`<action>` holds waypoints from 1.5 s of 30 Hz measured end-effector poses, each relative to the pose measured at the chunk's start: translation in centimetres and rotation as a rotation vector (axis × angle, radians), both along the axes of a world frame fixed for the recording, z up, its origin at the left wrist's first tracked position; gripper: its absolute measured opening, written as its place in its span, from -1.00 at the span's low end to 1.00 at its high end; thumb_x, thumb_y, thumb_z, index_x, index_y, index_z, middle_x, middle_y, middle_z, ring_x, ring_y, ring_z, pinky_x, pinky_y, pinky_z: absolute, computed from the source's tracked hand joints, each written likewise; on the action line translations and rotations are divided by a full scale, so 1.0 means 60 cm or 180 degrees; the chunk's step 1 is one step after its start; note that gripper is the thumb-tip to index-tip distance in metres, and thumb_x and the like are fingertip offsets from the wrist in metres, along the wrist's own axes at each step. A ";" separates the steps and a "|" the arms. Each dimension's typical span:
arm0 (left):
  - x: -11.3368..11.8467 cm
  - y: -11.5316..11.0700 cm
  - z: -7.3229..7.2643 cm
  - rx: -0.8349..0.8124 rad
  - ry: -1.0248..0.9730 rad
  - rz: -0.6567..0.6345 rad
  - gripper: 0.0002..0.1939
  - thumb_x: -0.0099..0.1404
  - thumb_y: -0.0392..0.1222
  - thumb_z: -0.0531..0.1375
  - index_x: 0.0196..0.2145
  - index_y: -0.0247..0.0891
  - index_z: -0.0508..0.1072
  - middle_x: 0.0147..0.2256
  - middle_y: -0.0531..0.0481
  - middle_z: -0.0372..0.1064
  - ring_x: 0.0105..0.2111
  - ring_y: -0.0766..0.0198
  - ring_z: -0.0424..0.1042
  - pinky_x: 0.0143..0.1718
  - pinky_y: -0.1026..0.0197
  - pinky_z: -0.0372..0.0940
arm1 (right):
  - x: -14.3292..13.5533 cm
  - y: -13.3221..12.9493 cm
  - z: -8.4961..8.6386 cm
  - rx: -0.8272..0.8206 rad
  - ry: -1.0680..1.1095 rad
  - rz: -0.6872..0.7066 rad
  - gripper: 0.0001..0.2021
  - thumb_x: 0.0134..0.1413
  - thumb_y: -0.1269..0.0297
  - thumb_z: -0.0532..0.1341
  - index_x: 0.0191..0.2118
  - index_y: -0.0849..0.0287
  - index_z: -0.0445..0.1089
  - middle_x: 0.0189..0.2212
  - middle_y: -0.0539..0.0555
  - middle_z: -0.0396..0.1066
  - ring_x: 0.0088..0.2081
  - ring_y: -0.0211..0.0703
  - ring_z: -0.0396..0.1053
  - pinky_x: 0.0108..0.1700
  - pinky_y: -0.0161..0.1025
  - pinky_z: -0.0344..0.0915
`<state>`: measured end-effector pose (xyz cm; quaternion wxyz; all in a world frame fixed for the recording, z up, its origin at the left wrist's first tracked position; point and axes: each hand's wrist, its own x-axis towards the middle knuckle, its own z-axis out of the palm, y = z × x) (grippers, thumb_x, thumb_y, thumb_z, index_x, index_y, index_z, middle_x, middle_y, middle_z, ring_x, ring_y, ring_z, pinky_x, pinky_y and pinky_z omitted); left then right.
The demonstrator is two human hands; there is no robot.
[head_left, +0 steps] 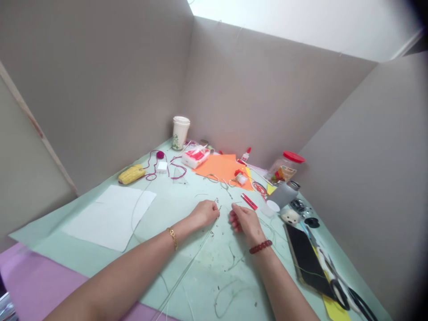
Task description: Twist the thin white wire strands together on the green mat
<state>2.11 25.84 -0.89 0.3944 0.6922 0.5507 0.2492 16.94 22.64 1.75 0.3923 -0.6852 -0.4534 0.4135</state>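
Pinching pale green cord [198, 253] with left hand [205, 213], left of red lighter [249, 201]; curling right hand [245, 220] just below, can't tell if gripping tbh.

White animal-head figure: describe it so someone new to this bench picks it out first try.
On the right side of the green sheet, find the black phone lying flat. Just past its far end, between it and the gray container, sits a small white animal head. Unlike those plain neighbors, it's rounded, with dark spots like eyes and a nose.
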 end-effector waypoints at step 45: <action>0.001 -0.007 0.004 0.0167 0.0167 0.0066 -0.82 0.06 -0.26 0.05 -0.51 -0.28 0.45 -0.50 0.01 0.42 -0.48 0.34 0.31 -0.47 0.35 0.09 | -0.029 0.113 0.006 0.0924 -0.1499 0.0885 -0.94 -0.16 0.39 0.05 -0.53 0.18 0.24 -0.66 -0.04 0.28 -0.58 -0.26 0.25 -0.52 -0.34 0.14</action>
